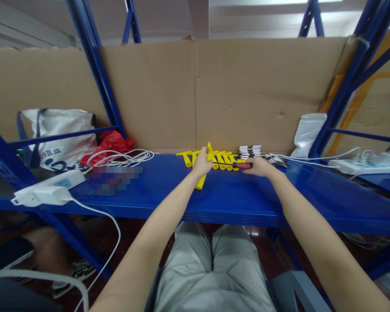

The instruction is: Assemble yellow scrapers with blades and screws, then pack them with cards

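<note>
My left hand (201, 163) is wrapped round a yellow plastic piece (204, 173) held upright over the blue shelf (214, 195). My right hand (259, 166) grips a tool with a red and black handle (242, 165), its tip pointing left toward the yellow piece. Behind both hands lies a row of several similar yellow pieces (219, 158). A small stack of white and black cards (250, 151) sits just behind the tool.
A cardboard wall backs the shelf. On the left are a white power strip (48, 189), coiled white cable (123, 157), a red bag (109, 143) and a white tote bag (63, 136). A white pouch (307, 132) and another power strip (360, 165) lie right. Another person's leg and shoe show lower left.
</note>
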A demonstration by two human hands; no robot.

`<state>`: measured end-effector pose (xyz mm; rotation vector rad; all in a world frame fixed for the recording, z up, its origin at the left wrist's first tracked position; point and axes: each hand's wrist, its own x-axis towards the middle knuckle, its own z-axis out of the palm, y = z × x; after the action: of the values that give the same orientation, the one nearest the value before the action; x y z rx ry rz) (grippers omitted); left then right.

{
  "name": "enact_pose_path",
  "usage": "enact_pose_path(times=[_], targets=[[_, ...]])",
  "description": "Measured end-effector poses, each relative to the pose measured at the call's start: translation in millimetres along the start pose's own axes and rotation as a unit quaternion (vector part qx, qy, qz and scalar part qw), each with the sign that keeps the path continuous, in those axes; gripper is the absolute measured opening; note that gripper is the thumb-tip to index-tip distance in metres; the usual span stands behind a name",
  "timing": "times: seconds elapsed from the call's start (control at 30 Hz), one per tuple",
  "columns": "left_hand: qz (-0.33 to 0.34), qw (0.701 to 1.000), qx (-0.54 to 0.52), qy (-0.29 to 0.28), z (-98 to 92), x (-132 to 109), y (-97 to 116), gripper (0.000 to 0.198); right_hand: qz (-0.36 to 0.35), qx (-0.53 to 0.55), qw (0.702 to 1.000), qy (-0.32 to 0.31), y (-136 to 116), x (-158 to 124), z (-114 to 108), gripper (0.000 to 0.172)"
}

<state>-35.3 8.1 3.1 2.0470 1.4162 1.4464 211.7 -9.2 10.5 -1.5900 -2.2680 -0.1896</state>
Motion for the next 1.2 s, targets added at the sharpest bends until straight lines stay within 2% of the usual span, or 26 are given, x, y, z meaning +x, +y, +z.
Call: enact_pose_path(times=[0.23,0.53,0.73,0.8,0.87,1.03,1.1,1.2], targets=[[0.016,1.000,-0.004,-0.002,-1.0,-0.7,-0.7,0.040,-0.012,0.013,0.998,-0.063,-16.0,-2.1,-2.0,0.011],[0.015,1.000,0.000,-0.013,-0.9,-1.9,2.6,0.043,-0.042,0.062,0.991,-0.109,-11.8,-0.5,1.6,0.016],[0.055,0.998,0.017,-0.035,-0.9,-8.0,12.3,0.042,-0.024,0.097,0.988,-0.118,-14.2,-1.2,1.4,0.017],[0.075,0.996,0.027,-0.047,0.5,-10.9,15.5,0.043,-0.027,0.130,0.986,-0.102,-16.8,-0.6,3.0,0.015],[0.096,0.993,0.034,-0.064,3.1,-13.4,17.6,0.044,-0.032,0.160,0.985,-0.058,-21.1,1.0,5.3,0.013],[0.158,0.980,0.055,-0.109,11.1,-17.6,17.8,0.048,-0.046,0.222,0.965,0.135,-37.2,7.2,9.7,0.020],[0.175,0.974,0.069,-0.127,13.1,-18.9,17.1,0.050,-0.060,0.247,0.952,0.169,-42.7,8.8,10.4,0.025],[0.190,0.967,0.083,-0.147,13.8,-20.7,17.3,0.053,-0.077,0.268,0.942,0.184,-46.4,9.5,12.0,0.024]])
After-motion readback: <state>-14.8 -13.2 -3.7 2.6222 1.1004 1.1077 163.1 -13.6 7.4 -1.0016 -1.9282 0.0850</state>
